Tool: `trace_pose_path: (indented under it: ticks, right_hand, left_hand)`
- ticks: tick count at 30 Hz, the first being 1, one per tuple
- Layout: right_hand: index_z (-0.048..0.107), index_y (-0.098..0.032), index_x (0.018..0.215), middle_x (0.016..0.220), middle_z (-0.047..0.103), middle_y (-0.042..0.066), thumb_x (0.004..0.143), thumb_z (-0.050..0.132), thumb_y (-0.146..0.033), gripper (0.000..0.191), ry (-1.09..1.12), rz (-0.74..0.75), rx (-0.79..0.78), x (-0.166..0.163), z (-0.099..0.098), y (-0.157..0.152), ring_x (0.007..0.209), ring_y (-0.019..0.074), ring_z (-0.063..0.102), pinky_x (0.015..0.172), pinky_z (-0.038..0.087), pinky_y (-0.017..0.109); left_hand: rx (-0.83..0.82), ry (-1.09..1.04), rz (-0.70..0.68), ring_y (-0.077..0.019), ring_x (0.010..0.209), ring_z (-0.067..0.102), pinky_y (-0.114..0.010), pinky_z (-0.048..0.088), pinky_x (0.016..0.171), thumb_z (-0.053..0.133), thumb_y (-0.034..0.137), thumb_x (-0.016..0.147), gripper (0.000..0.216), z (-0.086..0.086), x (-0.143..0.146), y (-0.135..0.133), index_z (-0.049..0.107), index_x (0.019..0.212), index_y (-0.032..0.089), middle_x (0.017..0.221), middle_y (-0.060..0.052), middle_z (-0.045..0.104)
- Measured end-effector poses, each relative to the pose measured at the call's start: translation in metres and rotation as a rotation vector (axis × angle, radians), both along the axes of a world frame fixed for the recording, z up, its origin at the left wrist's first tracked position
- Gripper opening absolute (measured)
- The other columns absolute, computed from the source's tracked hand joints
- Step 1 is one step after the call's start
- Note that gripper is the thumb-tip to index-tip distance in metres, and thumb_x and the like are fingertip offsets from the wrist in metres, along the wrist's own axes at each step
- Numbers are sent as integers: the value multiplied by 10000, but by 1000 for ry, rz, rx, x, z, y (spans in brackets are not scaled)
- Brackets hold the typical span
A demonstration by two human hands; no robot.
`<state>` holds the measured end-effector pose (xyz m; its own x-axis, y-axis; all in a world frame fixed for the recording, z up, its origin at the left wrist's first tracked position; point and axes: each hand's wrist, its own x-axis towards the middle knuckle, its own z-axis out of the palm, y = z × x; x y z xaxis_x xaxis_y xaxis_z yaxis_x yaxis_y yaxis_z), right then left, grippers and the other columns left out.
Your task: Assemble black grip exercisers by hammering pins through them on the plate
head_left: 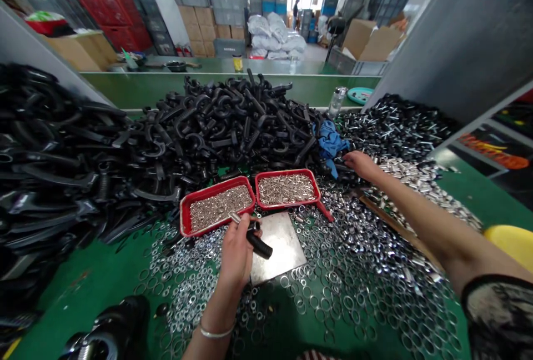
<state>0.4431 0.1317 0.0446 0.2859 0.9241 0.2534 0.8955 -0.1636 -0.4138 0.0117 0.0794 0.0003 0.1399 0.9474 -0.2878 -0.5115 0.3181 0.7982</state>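
My left hand (236, 251) is closed around a short black ribbed handle part (259, 244) with a silver bolt (235, 218) sticking out of it, held above a bare metal plate (278, 246). My right hand (361, 163) reaches far forward to the edge of the big pile of black plastic parts (216, 121), next to a blue cloth (331, 143); its fingers are curled down into the parts and what they grip is hidden. Two red trays (186, 216) (287, 203) of small silver screws stand just beyond my left hand.
Silver washers (345, 271) cover the green table. A heap of bolts and sleeves (400, 132) lies at the right, with a grey panel (458, 38) behind. A black tool (112, 329) sits at the near left edge. A bottle (336, 101) stands behind the pile.
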Motion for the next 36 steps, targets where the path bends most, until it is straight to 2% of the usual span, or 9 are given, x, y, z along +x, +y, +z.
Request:
trace_pose_path:
  ticks: [4,8,11,13,16,19,21,26,36]
  right_hand:
    - [624,-208,610,551,536,-19,826,692,-390,290,-10,31,-85,20,-1,7,516,148,559,699,507,410]
    - [665,-218,718,683,603,62,889,575,-522,361,-94,-14,44,2,16,-25,827,264,661,856,450,503]
    - [700,-180,1038,863,691,124,925,581,-477,339,-47,8,89,-64,28,-71,868,254,661,839,468,458]
    - [645,-216,1198,866,721,77,969,561,-422,319,228,201,-12,-128,29,-101,771,203,673,783,514,395]
    - [628,-240,1185,1072,699,76,988,557,-332,229,294,458,62,-215,20,-126,948,208,673,856,538,397]
    - [610,-226,1186,1134,661,94,1002,527,-272,207,228,629,114,-255,9,-130,1074,222,638,921,539,420]
    - [593,-226,1214,1145,651,104,1007,508,-254,225,195,675,130,-258,6,-129,1096,230,630,942,537,439]
    - [591,-257,1218,1134,663,99,986,550,-269,236,124,510,218,-239,16,-125,1106,269,620,933,533,480]
    - [553,-222,1240,1157,629,118,982,554,-231,258,134,662,211,-248,-2,-122,1125,252,606,955,532,468]
  left_hand:
    - [-68,-63,-65,-91,669,557,-245,464,655,774,434,796,361,-6,3,-2,594,916,145,873,-35,641]
    - [-96,-96,-58,-85,648,550,-242,452,646,768,425,804,351,-5,3,-2,583,900,142,848,-34,638]
    - [-95,-91,-55,-89,656,554,-241,452,648,764,417,808,344,-2,5,-4,582,889,137,843,-37,639]
    - [-90,-83,-69,-89,661,553,-239,450,650,767,420,804,346,0,8,-8,584,878,136,842,-35,639]
    - [-67,-58,-101,-92,670,559,-240,450,659,766,443,800,354,5,14,-19,592,871,142,845,-25,638]
    - [-29,-45,-148,-116,702,591,-258,467,701,742,485,812,367,10,16,-26,600,884,154,814,-6,632]
    - [-4,-49,-153,-124,721,602,-264,472,719,719,493,831,361,13,14,-26,599,896,159,817,-2,634]
    - [7,-32,-78,-83,667,553,-235,449,679,685,475,861,332,15,7,-18,584,933,166,888,-9,641]
    - [90,183,-149,-121,678,561,-260,458,674,649,550,863,382,14,4,-18,623,911,172,844,-24,638]
